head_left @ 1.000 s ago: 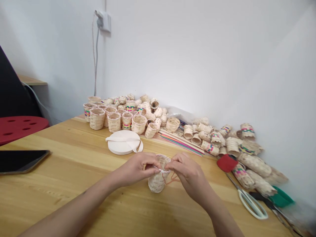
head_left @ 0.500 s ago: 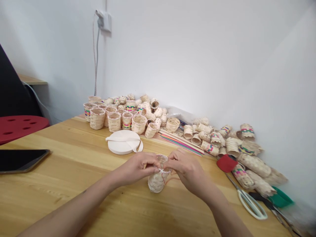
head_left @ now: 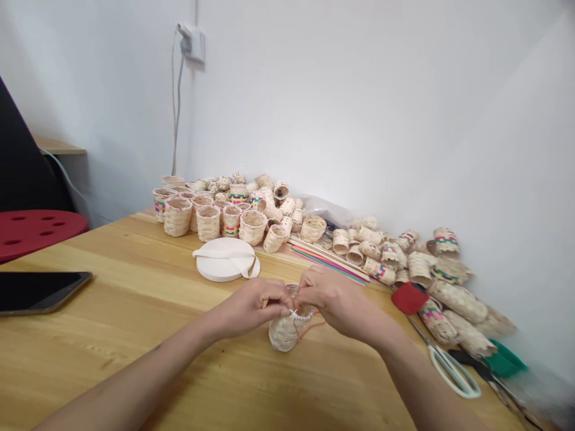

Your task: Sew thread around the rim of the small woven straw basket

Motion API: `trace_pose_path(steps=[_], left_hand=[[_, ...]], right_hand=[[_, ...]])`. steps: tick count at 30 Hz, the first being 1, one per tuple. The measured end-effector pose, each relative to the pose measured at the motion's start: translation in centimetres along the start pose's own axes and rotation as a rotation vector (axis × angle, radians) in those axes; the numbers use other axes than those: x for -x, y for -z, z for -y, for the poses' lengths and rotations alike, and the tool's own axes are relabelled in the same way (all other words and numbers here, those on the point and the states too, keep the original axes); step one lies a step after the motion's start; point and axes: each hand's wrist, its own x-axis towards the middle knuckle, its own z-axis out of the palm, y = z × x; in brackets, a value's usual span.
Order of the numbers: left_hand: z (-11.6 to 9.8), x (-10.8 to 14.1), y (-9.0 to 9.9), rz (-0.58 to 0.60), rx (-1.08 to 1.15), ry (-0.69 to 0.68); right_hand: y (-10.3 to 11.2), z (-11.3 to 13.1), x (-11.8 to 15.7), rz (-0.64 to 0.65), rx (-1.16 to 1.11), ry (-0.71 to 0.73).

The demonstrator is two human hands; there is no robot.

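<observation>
A small woven basket (head_left: 283,333) stands tilted on the wooden table between my hands, with a pink-and-white wrapped rim. My left hand (head_left: 263,304) pinches the near left part of this rim, where a small white strip end sticks up. At the rim's right side, my right hand (head_left: 330,299) has its fingers closed together; what they hold is hidden. A thin orange-red thread (head_left: 314,326) loops from the basket's front out below my right hand.
Finished-looking baskets (head_left: 177,216) stand at the back left. A white ribbon roll (head_left: 220,260) lies before them, a phone (head_left: 42,292) at left. Coloured sticks (head_left: 330,263), more woven pieces (head_left: 458,299), white-handled scissors (head_left: 453,371) and a green-handled tool (head_left: 505,359) lie right.
My right hand has shifted slightly up and left over the basket's rim. The basket leans a little more to the right, and the thread loop has changed shape. The view has turned slightly.
</observation>
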Motion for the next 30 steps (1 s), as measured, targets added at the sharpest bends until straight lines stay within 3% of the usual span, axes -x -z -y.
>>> trace_pose_path(steps=[4, 9, 16, 21, 26, 30], left_hand=[[0.0, -0.1, 0.0, -0.029, 0.009, 0.009], [0.1, -0.2, 0.0, -0.025, 0.004, 0.057], [0.3, -0.1, -0.2, -0.027, 0.027, 0.056], [0.4, -0.2, -0.3, -0.053, 0.041, 0.053], [0.9, -0.6, -0.6, -0.172, 0.072, 0.157], [1.6, -0.8, -0.7, -0.215, 0.107, 0.193]], right_hand=[[-0.4, 0.0, 0.0, -0.029, 0.021, 0.003], [-0.6, -0.9, 0.2, -0.070, -0.162, -0.044], [-0.2, -1.0, -0.1, -0.070, -0.205, -0.169], [-0.6, -0.4, -0.4, -0.032, -0.217, -0.104], [-1.3, -0.4, 0.0, -0.277, -0.060, -0.038], [-3.1, -0.4, -0.2, -0.325, 0.120, 0.075]])
